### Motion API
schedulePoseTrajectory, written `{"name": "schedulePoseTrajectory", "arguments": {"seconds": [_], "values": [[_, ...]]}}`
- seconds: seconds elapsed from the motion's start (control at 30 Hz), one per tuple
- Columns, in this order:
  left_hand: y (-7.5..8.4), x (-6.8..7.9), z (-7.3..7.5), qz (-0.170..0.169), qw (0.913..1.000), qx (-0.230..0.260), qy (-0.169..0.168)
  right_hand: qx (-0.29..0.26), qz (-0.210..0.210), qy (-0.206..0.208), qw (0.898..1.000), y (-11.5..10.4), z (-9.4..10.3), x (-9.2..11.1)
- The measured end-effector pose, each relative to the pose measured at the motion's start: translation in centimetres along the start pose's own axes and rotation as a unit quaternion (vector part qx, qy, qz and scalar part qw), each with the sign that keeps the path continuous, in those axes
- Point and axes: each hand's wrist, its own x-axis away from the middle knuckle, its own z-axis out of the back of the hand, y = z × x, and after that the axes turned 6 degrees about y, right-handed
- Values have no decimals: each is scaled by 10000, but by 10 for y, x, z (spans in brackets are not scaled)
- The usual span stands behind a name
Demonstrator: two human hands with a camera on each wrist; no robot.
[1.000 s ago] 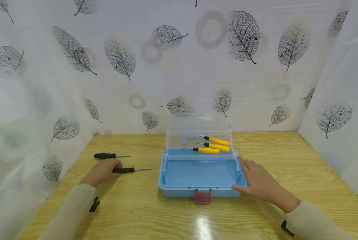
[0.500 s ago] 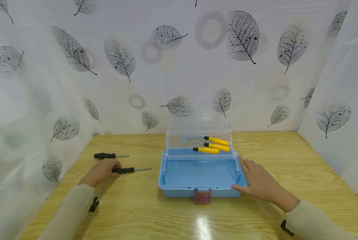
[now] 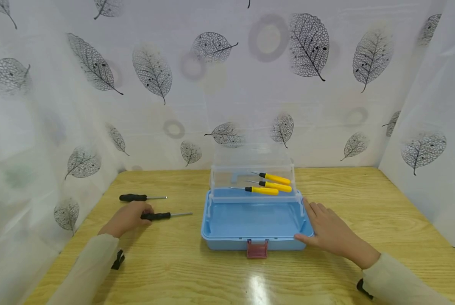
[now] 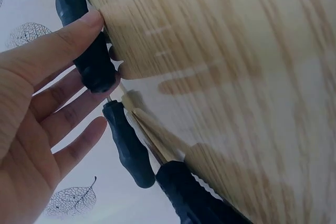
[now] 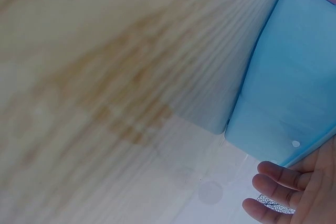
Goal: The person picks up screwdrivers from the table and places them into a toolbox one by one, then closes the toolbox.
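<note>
My left hand point(image 3: 128, 219) pinches the black handle of a screwdriver point(image 3: 161, 216) between thumb and fingers, low over the wooden table; its metal shaft points right. Behind it lies another black screwdriver point(image 3: 133, 198). The left wrist view shows the held handle point(image 4: 94, 59) against the thumb, and two more black handles beyond, one of them a near handle point(image 4: 194, 195). At the right front corner of an open blue toolbox point(image 3: 227, 244), my right hand point(image 3: 332, 233) rests with its thumb on the front rim and its extended fingers along the side.
On the toolbox's raised clear tray point(image 3: 221, 192) lie three yellow-handled screwdrivers point(image 3: 274, 186). A reddish latch point(image 3: 257, 250) hangs at its front. The wooden table point(image 3: 196, 279) ends at a leaf-printed curtain point(image 3: 242, 97) behind and on both sides.
My left hand and the screwdriver in it have shifted very slightly to the left. The right hand and toolbox stay in place.
</note>
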Motion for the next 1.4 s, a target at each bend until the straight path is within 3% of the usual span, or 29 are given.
{"name": "schedulePoseTrajectory", "arguments": {"seconds": [0.37,0.7,1.1,1.4], "values": [[-3,4,-2,216,9990,293,255,30,52,48,10000,0,0,0],[-5,6,-7,855,9903,1059,293,-57,25,59,10000,-1,1,0],[-7,6,-8,881,9872,1269,385,-67,73,133,9999,-1,-1,1],[-6,4,-9,900,9888,1107,444,-51,45,90,9999,0,-2,1]]}}
